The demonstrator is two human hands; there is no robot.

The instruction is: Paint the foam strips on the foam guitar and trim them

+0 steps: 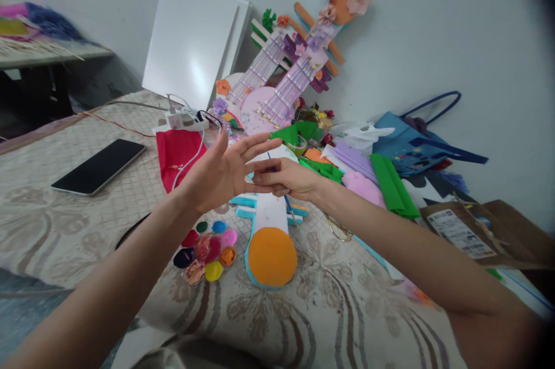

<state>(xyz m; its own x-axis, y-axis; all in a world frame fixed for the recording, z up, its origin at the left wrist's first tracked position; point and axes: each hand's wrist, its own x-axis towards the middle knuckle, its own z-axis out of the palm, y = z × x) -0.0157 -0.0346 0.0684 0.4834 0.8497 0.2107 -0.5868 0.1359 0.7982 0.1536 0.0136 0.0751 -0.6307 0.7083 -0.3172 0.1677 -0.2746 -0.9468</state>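
My left hand [221, 175] is raised above the table with its fingers spread open, palm turned toward my right hand. My right hand [288, 178] is closed on a thin blue paintbrush [288, 205] and its fingertips touch the left hand's palm. Below both hands lies a paper guitar cut-out [271, 242] with a white neck, turquoise edge and an orange round body. A round paint palette [207, 250] with several colour wells sits just left of that cut-out.
A black phone [99, 166] lies at the left on the patterned cloth. A red cloth [176, 152] and white charger cable are behind the hands. Finished paper guitars [277, 77], white boards [191, 39], foam sheets [390, 184] and a blue bag [411, 143] crowd the back and right.
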